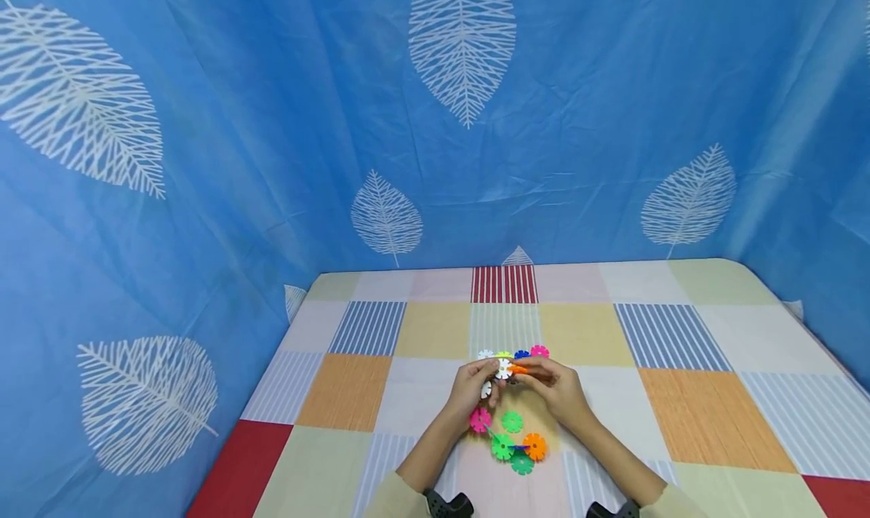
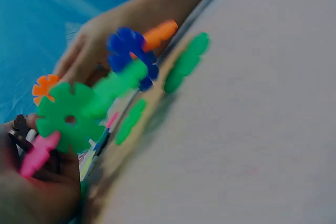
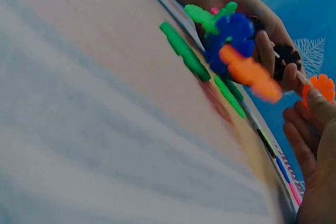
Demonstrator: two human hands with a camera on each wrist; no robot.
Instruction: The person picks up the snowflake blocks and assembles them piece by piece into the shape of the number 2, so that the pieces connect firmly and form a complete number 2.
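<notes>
My left hand [image 1: 467,390] holds a chain of slotted flower-shaped plastic discs. In the head view a white disc [image 1: 504,368] shows at its fingertips, and the chain hangs toward me through a pink disc [image 1: 480,420], a green disc [image 1: 502,448], a blue disc [image 3: 233,35] and an orange end disc [image 1: 535,447]. Dark discs [image 3: 286,57] sit among the left fingers in the right wrist view. Between thumb and fingers my right hand [image 1: 560,391] pinches another orange disc [image 3: 321,88], its edge right at the white disc.
Loose green discs [image 1: 513,421] [image 1: 522,462] lie on the patchwork tablecloth [image 1: 578,488] under the chain. Beyond the hands is a row of loose discs: white [image 1: 485,354], yellow [image 1: 504,355], blue [image 1: 522,354] and pink [image 1: 540,350]. A blue leaf-patterned curtain [image 1: 544,125] surrounds the table.
</notes>
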